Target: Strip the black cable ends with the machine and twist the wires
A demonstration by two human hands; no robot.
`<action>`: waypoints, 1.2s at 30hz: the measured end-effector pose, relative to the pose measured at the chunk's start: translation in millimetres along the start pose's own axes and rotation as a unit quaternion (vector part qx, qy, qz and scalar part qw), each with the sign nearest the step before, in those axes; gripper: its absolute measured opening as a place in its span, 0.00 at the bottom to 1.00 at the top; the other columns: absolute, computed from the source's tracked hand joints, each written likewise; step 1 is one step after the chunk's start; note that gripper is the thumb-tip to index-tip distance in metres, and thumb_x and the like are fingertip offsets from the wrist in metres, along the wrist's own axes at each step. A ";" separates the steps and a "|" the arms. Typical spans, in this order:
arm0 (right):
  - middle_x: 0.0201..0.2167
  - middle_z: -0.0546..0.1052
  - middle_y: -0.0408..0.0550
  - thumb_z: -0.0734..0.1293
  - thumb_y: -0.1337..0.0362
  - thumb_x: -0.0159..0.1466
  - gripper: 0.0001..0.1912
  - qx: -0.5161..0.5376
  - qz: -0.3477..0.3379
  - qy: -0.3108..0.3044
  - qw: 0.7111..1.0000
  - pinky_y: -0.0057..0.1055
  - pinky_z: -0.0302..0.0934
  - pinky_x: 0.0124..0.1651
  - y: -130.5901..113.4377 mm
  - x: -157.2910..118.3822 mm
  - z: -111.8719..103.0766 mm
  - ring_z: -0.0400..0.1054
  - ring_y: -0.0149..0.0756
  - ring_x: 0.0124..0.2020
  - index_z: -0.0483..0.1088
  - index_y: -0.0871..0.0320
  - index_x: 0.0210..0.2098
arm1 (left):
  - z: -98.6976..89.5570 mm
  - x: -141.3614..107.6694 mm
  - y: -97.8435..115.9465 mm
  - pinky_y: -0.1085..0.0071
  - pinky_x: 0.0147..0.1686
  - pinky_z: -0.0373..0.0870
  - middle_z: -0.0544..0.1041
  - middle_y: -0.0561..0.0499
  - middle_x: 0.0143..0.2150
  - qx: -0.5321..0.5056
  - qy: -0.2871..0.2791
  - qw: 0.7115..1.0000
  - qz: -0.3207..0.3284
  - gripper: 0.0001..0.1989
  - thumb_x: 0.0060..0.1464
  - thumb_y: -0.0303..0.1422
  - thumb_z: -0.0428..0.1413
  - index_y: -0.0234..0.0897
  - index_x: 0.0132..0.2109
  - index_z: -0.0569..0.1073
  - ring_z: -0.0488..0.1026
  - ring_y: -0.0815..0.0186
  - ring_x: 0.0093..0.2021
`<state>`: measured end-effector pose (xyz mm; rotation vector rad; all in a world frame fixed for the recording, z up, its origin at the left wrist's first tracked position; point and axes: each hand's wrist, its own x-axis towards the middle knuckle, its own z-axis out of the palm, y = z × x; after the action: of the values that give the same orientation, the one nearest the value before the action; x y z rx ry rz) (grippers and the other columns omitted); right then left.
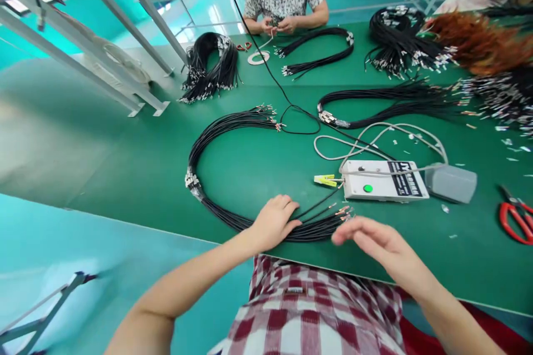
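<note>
1. My left hand lies over the black cable bundle near the worktop's front edge; grip, I cannot tell.
2. My right hand (seemingly empty) is loosely curled beside its coppery tips.

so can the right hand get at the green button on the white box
Probably yes: the right hand is close by, nothing visible covers the green button, and only the wire ends lie near the way.
</note>
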<state>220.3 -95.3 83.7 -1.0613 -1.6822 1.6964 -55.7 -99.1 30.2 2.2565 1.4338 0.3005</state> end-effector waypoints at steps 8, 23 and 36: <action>0.52 0.79 0.50 0.62 0.59 0.70 0.13 -0.329 -0.128 0.129 0.927 0.43 0.68 0.56 60.8 14.1 3.7 0.73 0.43 0.55 0.73 0.52 0.50 | -5.4 -33.6 -10.1 0.65 0.41 0.68 0.75 0.46 0.36 -0.046 -0.061 0.997 0.033 0.14 0.69 0.37 0.44 0.37 0.42 0.71 0.71 0.61 0.38; 0.53 0.79 0.51 0.61 0.56 0.71 0.17 -0.373 -0.137 0.068 0.915 0.46 0.66 0.54 44.0 31.3 -3.2 0.72 0.44 0.54 0.72 0.52 0.54 | -57.8 -50.3 -27.0 0.68 0.39 0.67 0.73 0.48 0.36 -0.109 -0.177 0.976 -0.071 0.07 0.64 0.34 0.51 0.37 0.41 0.72 0.69 0.63 0.38; 0.45 0.82 0.50 0.62 0.52 0.69 0.19 -0.165 0.054 0.086 0.981 0.38 0.71 0.47 57.5 -18.6 -12.1 0.78 0.41 0.43 0.66 0.51 0.56 | -51.6 -11.2 1.5 0.70 0.31 0.63 0.71 0.54 0.29 -0.073 -0.142 0.984 -0.084 0.04 0.63 0.34 0.49 0.39 0.43 0.65 0.68 0.66 0.28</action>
<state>249.8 -108.7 31.2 -1.4310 -1.8599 1.3696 -80.6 -96.6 76.8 1.9548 1.3900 0.0264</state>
